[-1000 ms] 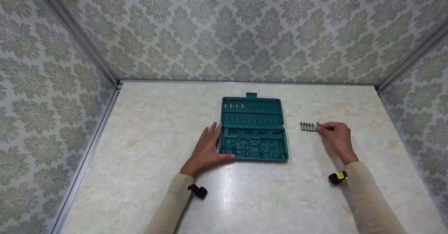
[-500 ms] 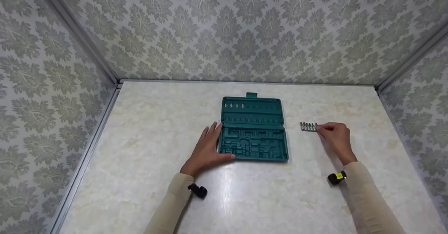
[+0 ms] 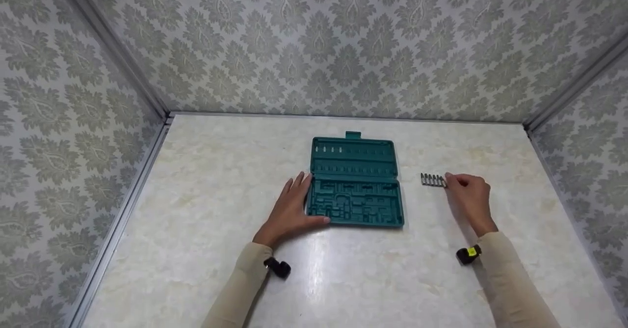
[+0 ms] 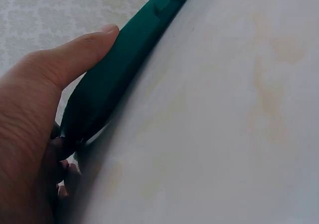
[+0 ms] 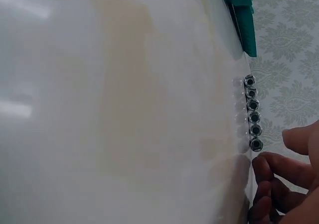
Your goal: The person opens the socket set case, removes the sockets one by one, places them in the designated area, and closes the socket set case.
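An opened green plastic case (image 3: 354,203) with moulded slots lies flat on the table. My left hand (image 3: 289,209) rests at its near left corner, with straight fingers along the left side and the thumb on the front rim. In the left wrist view, the thumb (image 4: 84,52) lies against the green edge. Right of the case, several small metal sockets (image 3: 432,180) form a close row. The right wrist view shows the square holes in the ends of these sockets (image 5: 253,105). My right hand (image 3: 471,195) is beside the row's right end, thumb and index finger apart, the index fingertip close to the last socket.
Four walls are not all seen; patterned panels (image 3: 319,43) with metal frame rails stand behind and at both sides of the pale marbled table (image 3: 216,171). Several light marks (image 3: 332,149) show in the lid's upper row. The case's latch (image 3: 353,135) sticks out at the back.
My right hand has set the socket it pinched at the right end of the row and let go of it. The left hand and the case stay in place.
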{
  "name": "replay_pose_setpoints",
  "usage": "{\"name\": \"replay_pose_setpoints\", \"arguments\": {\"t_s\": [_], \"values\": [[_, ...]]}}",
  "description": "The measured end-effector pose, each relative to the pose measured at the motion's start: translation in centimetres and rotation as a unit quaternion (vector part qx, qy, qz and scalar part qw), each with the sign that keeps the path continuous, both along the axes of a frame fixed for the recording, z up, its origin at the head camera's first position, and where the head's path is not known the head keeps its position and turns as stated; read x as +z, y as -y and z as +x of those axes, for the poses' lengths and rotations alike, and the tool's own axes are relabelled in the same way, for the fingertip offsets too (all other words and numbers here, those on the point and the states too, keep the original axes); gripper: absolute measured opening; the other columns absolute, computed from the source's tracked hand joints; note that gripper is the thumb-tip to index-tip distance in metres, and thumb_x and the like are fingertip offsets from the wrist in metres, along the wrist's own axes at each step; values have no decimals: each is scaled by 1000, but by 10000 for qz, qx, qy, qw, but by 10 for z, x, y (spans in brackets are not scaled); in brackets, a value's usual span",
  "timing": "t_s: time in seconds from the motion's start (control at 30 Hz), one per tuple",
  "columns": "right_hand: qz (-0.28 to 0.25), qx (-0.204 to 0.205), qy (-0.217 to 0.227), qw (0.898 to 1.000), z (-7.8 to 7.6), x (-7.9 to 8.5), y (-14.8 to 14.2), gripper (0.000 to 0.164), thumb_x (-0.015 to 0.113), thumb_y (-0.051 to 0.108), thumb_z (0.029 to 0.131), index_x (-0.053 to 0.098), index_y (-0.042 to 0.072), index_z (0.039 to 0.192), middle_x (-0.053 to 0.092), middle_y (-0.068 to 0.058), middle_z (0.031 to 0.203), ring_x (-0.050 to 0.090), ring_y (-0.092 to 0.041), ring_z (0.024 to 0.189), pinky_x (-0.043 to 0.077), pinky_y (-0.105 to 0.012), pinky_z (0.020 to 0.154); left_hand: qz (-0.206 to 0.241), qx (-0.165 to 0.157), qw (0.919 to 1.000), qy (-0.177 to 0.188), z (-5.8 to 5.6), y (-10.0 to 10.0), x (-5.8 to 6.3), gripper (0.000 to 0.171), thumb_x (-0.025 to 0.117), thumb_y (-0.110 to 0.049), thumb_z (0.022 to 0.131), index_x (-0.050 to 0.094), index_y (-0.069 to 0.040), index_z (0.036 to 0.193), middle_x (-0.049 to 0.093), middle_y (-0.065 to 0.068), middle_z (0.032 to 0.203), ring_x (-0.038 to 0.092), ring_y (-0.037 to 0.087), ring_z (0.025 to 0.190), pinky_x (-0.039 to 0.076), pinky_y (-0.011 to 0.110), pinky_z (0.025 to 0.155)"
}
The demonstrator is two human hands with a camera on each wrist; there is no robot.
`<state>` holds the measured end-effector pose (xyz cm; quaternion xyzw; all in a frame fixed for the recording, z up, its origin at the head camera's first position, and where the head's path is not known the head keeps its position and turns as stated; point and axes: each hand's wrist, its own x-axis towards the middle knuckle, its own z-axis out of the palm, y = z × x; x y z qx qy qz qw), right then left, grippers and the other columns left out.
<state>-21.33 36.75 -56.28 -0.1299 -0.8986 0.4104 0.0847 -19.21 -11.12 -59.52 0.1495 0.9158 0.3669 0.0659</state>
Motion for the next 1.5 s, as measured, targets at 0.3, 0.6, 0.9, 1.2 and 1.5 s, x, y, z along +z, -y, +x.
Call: {"name": "replay_pose_setpoints", "arguments": {"t_s": [0.3,0.6,0.9,1.2,1.5], "values": [[-45,122,-630,9979,-4,15,15,37,65,31,112,83,-1,119,79,-17,109,63,-13,88,47,-22,74,13,-23,10000,55,1,1,1,138,78,-88,76,15,-23,179,10,4,185,3,32,171,12,53,137],[-242,1066,-518,9927,-16,19,53,33,67,27,112,82,-1,121,80,-17,114,67,-21,94,51,-17,74,90,6,9999,70,2,1,1,137,77,-88,76,13,-26,179,9,2,185,2,30,171,12,53,137],[-205,1776,-556,9823,-31,18,93,27,68,23,112,82,3,124,79,-12,114,66,-23,100,51,-35,84,21,39,10000,15,2,1,2,136,80,-84,77,15,-23,179,11,4,185,5,34,171,16,56,136],[-273,2577,-604,9640,-52,27,123,27,69,18,111,78,1,128,75,-13,119,66,-27,107,53,-47,92,33,85,10000,27,2,1,1,137,79,-86,75,15,-25,179,10,2,185,4,31,171,14,55,136],[-335,3114,-280,9493,-78,29,158,30,71,17,110,76,-1,133,74,-17,130,70,-33,117,56,-55,104,81,21,10000,4,2,0,1,138,78,-87,74,15,-25,179,9,2,186,2,28,171,11,51,137]]}}
